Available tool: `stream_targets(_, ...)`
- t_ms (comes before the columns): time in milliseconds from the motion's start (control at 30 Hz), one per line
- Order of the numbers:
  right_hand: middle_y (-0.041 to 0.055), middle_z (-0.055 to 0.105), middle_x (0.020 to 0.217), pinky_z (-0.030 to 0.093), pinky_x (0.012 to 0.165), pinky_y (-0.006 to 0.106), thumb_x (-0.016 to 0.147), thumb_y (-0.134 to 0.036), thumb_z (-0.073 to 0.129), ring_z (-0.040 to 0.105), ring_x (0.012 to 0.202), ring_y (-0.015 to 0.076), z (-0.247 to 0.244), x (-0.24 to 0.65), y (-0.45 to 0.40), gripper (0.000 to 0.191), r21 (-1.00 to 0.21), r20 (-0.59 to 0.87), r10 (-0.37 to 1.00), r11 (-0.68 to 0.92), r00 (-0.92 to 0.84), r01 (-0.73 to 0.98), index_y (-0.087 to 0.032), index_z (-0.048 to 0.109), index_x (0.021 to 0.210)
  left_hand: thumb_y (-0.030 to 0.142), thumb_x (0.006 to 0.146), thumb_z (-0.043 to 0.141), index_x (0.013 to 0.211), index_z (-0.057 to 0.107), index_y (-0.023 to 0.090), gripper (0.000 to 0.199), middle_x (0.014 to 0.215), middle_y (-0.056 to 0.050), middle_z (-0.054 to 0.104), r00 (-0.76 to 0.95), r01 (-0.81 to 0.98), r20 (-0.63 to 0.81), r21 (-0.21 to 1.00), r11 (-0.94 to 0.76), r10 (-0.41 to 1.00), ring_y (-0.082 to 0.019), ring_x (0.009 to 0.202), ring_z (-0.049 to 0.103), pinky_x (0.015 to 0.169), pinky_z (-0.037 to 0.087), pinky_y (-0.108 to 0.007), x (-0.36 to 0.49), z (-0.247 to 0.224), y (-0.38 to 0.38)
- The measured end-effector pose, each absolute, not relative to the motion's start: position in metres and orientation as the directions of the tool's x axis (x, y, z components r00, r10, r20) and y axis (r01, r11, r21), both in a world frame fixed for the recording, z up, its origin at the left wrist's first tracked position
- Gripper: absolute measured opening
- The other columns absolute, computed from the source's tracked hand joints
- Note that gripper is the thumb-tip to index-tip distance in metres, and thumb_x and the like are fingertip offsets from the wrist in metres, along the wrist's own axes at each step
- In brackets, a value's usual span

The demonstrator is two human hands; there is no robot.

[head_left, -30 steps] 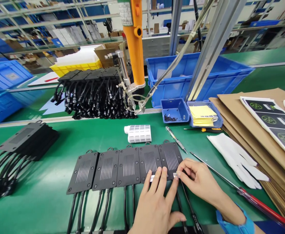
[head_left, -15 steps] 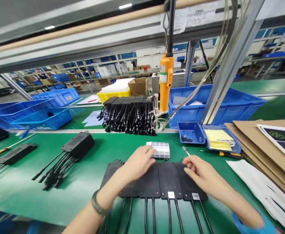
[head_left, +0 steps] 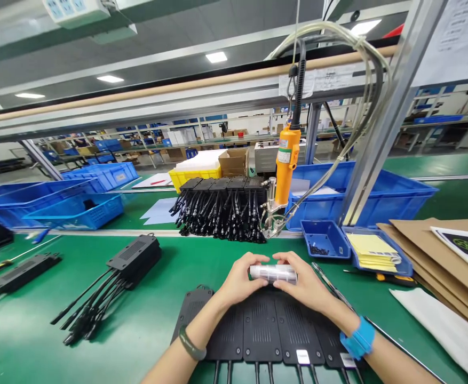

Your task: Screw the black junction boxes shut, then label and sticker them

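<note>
A curled sheet of white labels [head_left: 274,273] is held up in both hands, just above the far edge of a row of black boxes [head_left: 261,328]. My left hand [head_left: 245,277] grips its left end between thumb and fingers. At the right end, my right hand [head_left: 299,277] closes on it the same way. The black boxes lie side by side with cables toward me; a small white label [head_left: 302,357] sticks on one, and another box at the right bears one too. My forearms hide parts of the outer boxes.
An orange electric screwdriver [head_left: 285,165] hangs ahead. Behind it sits a stack of black cabled boxes [head_left: 221,208]. A small blue tray [head_left: 325,240] holds screws, beside yellow papers [head_left: 372,250]. Cardboard sheets [head_left: 429,266] lie right, and another cabled box [head_left: 135,256] left.
The label sheet has been lifted off the table and curled between both hands. My right hand has moved left to it from the rightmost box. The view has tilted up.
</note>
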State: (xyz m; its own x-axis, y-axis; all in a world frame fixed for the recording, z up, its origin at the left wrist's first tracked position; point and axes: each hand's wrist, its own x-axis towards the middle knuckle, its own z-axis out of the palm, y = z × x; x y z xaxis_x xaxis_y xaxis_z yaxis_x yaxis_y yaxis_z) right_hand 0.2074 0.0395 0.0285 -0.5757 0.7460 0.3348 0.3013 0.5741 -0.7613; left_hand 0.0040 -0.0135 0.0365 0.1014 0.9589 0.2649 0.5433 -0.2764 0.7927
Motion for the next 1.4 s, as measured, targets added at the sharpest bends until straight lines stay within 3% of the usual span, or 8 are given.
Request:
stream_targets(133, 0.0041, 0.062, 0.095, 0.048, 0.082, 0.036, 0.08, -0.018, 0.06, 0.06, 0.091, 0.0213, 0.029, 0.213, 0.025, 0.023, -0.773, 0.373, 0.754, 0.575, -0.54, 0.268, -0.021, 0.058, 0.103, 0.026, 0.07, 0.079, 0.103, 0.07, 0.019, 0.034, 0.1, -0.005, 0.067, 0.144, 0.385, 0.284, 0.866, -0.318, 0.948, -0.021, 0.093, 0.063, 0.081, 0.05, -0.029, 0.007, 0.036, -0.024)
stream_targets(233, 0.0037, 0.063, 0.097, 0.049, 0.083, 0.034, 0.077, -0.016, 0.063, 0.061, 0.092, 0.0213, 0.028, 0.215, 0.021, 0.025, -0.784, 0.406, 0.749, 0.58, -0.524, 0.222, -0.022, 0.06, 0.1, 0.026, 0.075, 0.074, 0.1, 0.069, 0.017, 0.027, 0.097, -0.006, 0.07, 0.094, 0.276, 0.273, 0.917, -0.289, 0.957, -0.021, 0.09, 0.065, 0.081, 0.051, -0.031, 0.008, 0.035, -0.026)
stream_targets(400, 0.0039, 0.067, 0.1, 0.051, 0.081, 0.031, 0.085, -0.024, 0.063, 0.063, 0.092, 0.0202, 0.026, 0.215, 0.018, 0.016, -0.799, 0.402, 0.754, 0.566, -0.52, 0.202, -0.022, 0.063, 0.101, 0.016, 0.071, 0.07, 0.094, 0.07, 0.017, 0.023, 0.091, -0.004, 0.07, 0.018, 0.297, 0.304, 0.908, -0.295, 0.953, -0.019, 0.085, 0.064, 0.08, 0.05, -0.03, 0.016, 0.035, -0.031)
stream_targets(567, 0.0024, 0.071, 0.089, 0.052, 0.075, 0.031, 0.09, -0.027, 0.06, 0.065, 0.083, 0.02, 0.02, 0.215, 0.017, 0.011, -0.753, 0.45, 0.772, 0.599, -0.449, 0.274, -0.024, 0.069, 0.096, 0.023, 0.074, 0.072, 0.087, 0.074, 0.018, 0.013, 0.085, -0.003, 0.074, 0.006, 0.304, 0.246, 0.923, -0.236, 0.969, -0.019, 0.078, 0.065, 0.074, 0.049, -0.027, 0.023, 0.035, -0.034)
stream_targets(900, 0.0024, 0.074, 0.083, 0.051, 0.07, 0.033, 0.094, -0.026, 0.057, 0.065, 0.076, 0.0194, 0.025, 0.217, 0.019, 0.011, -0.49, 0.656, 0.61, 0.792, -0.445, 0.363, -0.024, 0.068, 0.094, 0.049, 0.083, 0.066, 0.086, 0.077, 0.016, 0.035, 0.079, -0.005, 0.074, 0.008, 0.205, 0.158, 0.966, -0.156, 0.987, -0.02, 0.072, 0.065, 0.069, 0.048, -0.027, 0.021, 0.029, -0.031)
stream_targets(1167, 0.0071, 0.072, 0.091, 0.046, 0.074, 0.037, 0.092, -0.01, 0.054, 0.062, 0.084, 0.0217, 0.038, 0.216, 0.012, 0.016, 0.004, 0.807, 0.269, 0.888, -0.526, 0.461, -0.02, 0.067, 0.091, 0.055, 0.077, 0.07, 0.082, 0.074, 0.013, 0.042, 0.058, 0.0, 0.063, -0.026, 0.11, 0.071, 0.992, -0.068, 0.997, -0.013, 0.053, 0.053, 0.054, 0.039, -0.023, 0.024, 0.024, -0.026)
stream_targets(1300, 0.0046, 0.068, 0.081, 0.049, 0.068, 0.034, 0.092, -0.012, 0.056, 0.061, 0.078, 0.0194, 0.036, 0.212, 0.009, 0.013, -0.257, 0.789, 0.384, 0.915, -0.48, 0.31, -0.021, 0.065, 0.09, 0.049, 0.076, 0.072, 0.073, 0.071, 0.014, 0.036, 0.053, 0.003, 0.058, -0.051, 0.094, 0.059, 0.994, -0.055, 0.997, -0.01, 0.05, 0.046, 0.052, 0.033, -0.021, 0.025, 0.025, -0.027)
stream_targets(1400, 0.0047, 0.071, 0.089, 0.051, 0.069, 0.034, 0.094, -0.012, 0.054, 0.064, 0.08, 0.0189, 0.031, 0.208, 0.009, 0.022, -0.366, 0.766, 0.455, 0.889, -0.455, 0.275, -0.023, 0.063, 0.111, 0.05, 0.073, 0.074, 0.066, 0.068, 0.015, 0.037, 0.058, 0.001, 0.062, -0.032, 0.065, 0.052, 0.997, -0.05, 0.998, -0.011, 0.054, 0.05, 0.055, 0.036, -0.022, 0.029, 0.029, -0.029)
